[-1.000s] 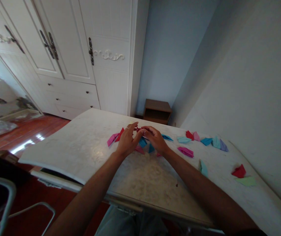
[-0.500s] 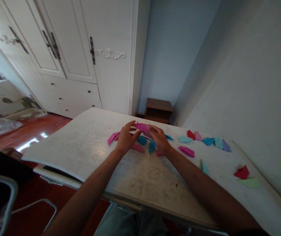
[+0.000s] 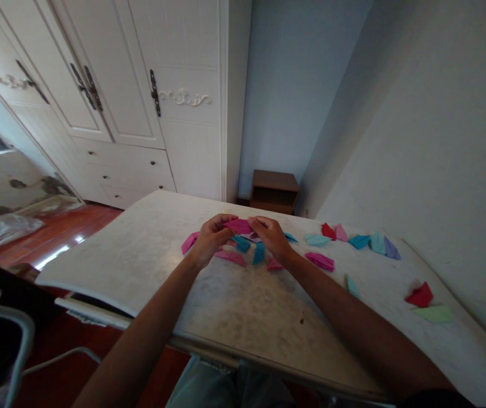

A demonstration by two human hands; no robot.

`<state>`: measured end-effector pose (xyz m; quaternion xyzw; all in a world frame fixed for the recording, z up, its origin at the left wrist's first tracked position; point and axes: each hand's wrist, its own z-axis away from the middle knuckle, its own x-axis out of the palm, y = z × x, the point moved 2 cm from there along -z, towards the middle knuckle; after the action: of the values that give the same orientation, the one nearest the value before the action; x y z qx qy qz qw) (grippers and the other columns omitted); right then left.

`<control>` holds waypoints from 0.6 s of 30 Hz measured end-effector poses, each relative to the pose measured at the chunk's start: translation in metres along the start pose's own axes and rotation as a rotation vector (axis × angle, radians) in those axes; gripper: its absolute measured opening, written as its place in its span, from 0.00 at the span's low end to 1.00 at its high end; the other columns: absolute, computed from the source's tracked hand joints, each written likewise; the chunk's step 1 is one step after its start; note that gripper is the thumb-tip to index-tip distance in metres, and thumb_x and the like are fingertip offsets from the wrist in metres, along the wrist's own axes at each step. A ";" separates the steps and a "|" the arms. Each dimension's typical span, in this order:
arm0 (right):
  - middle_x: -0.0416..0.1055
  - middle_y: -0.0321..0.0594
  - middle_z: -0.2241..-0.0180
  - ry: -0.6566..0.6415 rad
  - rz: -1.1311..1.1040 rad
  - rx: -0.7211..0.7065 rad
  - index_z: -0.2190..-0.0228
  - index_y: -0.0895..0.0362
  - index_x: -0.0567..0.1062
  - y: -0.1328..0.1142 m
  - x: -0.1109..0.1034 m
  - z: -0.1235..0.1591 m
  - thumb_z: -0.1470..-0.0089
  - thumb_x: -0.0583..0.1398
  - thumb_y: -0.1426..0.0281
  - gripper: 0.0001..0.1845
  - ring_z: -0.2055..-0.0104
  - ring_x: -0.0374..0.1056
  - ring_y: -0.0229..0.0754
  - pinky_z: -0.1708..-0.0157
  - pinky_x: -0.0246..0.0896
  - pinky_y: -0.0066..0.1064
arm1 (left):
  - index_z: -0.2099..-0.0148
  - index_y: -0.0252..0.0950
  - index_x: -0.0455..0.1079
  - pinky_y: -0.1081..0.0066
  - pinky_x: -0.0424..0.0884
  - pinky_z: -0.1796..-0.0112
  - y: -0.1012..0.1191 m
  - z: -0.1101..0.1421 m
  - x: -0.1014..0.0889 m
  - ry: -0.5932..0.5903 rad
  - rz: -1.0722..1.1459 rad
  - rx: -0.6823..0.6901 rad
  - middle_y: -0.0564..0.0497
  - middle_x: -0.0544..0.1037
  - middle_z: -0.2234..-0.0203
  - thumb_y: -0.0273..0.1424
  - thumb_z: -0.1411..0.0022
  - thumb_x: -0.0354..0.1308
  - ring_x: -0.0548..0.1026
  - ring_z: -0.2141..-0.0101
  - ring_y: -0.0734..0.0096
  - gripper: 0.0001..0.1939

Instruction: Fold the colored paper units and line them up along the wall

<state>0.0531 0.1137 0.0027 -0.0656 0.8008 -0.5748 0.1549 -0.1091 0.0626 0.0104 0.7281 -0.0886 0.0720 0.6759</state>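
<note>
A magenta folded paper piece point(image 3: 238, 226) is held between my two hands, just above the table. My left hand point(image 3: 212, 237) pinches its left end, and my right hand point(image 3: 269, 233) grips its right end with thumb and fingers. Below and around them lie more folded papers: a blue one point(image 3: 258, 253), another blue one point(image 3: 241, 243), a pink one point(image 3: 231, 258) and a magenta one point(image 3: 189, 242) left of my left hand. A pink piece point(image 3: 274, 264) is partly covered by my right wrist.
On the white table point(image 3: 140, 249), several folded papers are scattered to the right, including a magenta one point(image 3: 320, 260), a red one point(image 3: 420, 294) and a light green one point(image 3: 433, 313). A brown nightstand point(image 3: 275, 181) and white wardrobe point(image 3: 191, 141) stand beyond. A wall borders the right side.
My left fingers have closed in on the magenta paper's left end, where they were spread apart before. The paper is slightly lower and further left in view.
</note>
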 end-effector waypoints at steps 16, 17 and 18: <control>0.65 0.37 0.77 0.053 0.036 0.013 0.75 0.59 0.72 -0.001 -0.002 0.000 0.49 0.57 0.47 0.27 0.76 0.62 0.35 0.76 0.61 0.26 | 0.57 0.31 0.72 0.71 0.74 0.68 -0.003 -0.007 -0.008 0.063 0.056 0.045 0.48 0.78 0.67 0.37 0.53 0.69 0.76 0.68 0.70 0.22; 0.64 0.37 0.77 0.061 0.043 0.013 0.76 0.59 0.71 0.000 -0.002 -0.001 0.49 0.57 0.47 0.27 0.76 0.62 0.35 0.76 0.62 0.26 | 0.58 0.31 0.73 0.71 0.74 0.68 -0.002 -0.007 -0.007 0.058 0.080 0.040 0.47 0.78 0.65 0.39 0.52 0.68 0.76 0.67 0.70 0.22; 0.64 0.37 0.77 0.069 0.047 0.014 0.76 0.59 0.70 0.001 -0.002 -0.001 0.49 0.57 0.47 0.27 0.76 0.62 0.36 0.76 0.62 0.26 | 0.58 0.31 0.73 0.71 0.74 0.68 -0.002 -0.006 -0.007 0.059 0.094 0.034 0.47 0.77 0.65 0.41 0.51 0.67 0.76 0.66 0.69 0.22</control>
<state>0.0549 0.1152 0.0024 -0.0260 0.8028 -0.5787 0.1411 -0.1149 0.0692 0.0075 0.7322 -0.1017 0.1265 0.6615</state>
